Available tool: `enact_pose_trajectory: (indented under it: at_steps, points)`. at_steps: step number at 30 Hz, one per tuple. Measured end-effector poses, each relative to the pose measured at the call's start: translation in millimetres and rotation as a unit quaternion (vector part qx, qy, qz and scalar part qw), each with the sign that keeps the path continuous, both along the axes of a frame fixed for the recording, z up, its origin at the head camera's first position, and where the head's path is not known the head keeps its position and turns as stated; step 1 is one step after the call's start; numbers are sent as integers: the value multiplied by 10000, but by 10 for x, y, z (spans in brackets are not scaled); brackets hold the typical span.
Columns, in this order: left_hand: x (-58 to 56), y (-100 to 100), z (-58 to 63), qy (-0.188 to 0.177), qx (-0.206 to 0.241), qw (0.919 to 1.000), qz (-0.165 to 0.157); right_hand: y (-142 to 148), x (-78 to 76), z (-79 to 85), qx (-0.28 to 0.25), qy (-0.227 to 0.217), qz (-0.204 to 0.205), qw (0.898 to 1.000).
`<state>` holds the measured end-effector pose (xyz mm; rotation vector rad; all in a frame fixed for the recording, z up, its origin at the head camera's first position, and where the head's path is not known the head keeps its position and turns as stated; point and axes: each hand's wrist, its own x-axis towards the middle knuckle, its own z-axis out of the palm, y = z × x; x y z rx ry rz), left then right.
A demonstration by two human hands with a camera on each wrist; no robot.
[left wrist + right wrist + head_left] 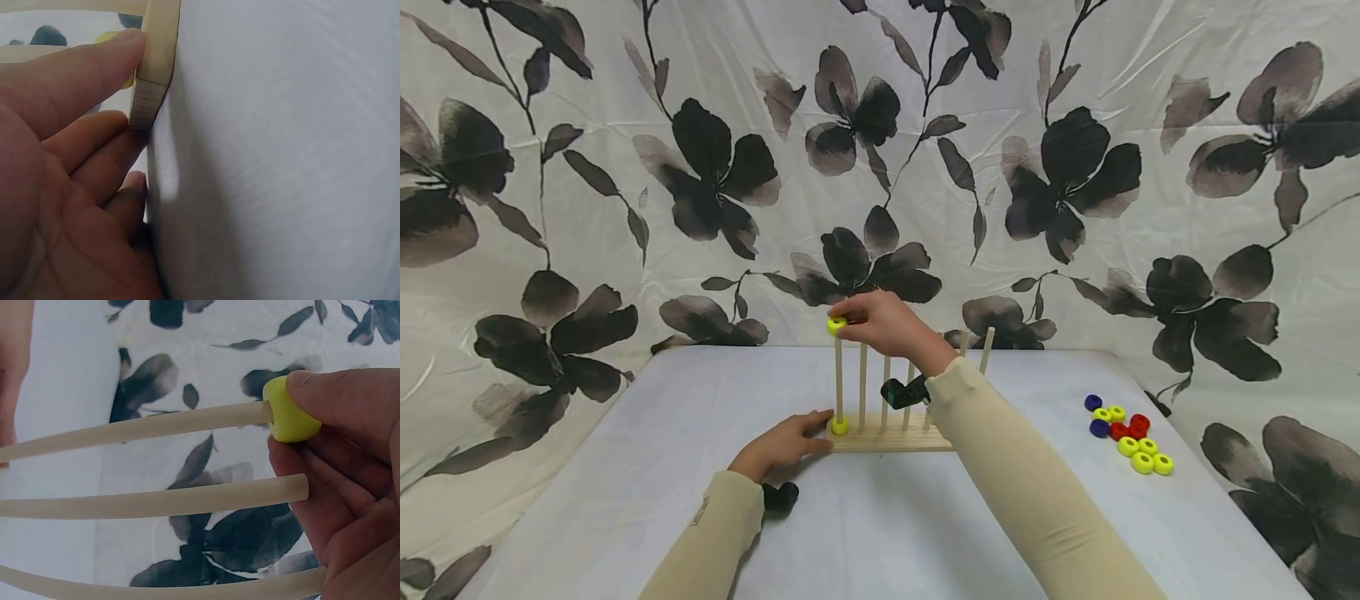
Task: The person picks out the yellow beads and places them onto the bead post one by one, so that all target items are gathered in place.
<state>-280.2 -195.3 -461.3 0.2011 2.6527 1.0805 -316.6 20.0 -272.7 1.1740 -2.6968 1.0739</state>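
My right hand [887, 323] pinches a yellow ring [292, 412] between thumb and fingers at the top of the leftmost wooden peg [838, 375]. In the right wrist view the peg's tip meets the ring's hole. Another yellow ring [839, 427] sits at the foot of this peg. The pegs stand upright in a row on a pale wooden base [880, 442]. With fairly straight fingers, my left hand [782, 446] touches the base's left end, thumb at the near corner. The left wrist view has the thumb and fingertips right at the board's end [153, 81].
On the right of the white-covered table [715, 383] lie several loose rings: yellow [1142, 462], red [1138, 423] and dark blue [1099, 428]. My right forearm hides the base's right part. A floral cloth [910, 167] hangs behind the table.
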Motion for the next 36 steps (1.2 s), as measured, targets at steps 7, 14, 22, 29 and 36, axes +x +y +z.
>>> enact_pose_trajectory:
  at_steps: [7,14,22,29,36]
  points:
    - [5,18,14,-57,-31,10000,59,-7,19,20,166,101,-46,9998]
    - [9,21,28,-73,-75,9999,79,-4,23,22,160,41,-82,9998]
    - [2,21,4,-153,-23,9998,136,38,39,3,61,35,-60,10000]
    - [10,19,7,-132,-88,9998,113,133,76,32,-25,359,-126,9993]
    - [23,24,21,-150,-127,9998,105,324,113,33,-186,443,-121,9988]
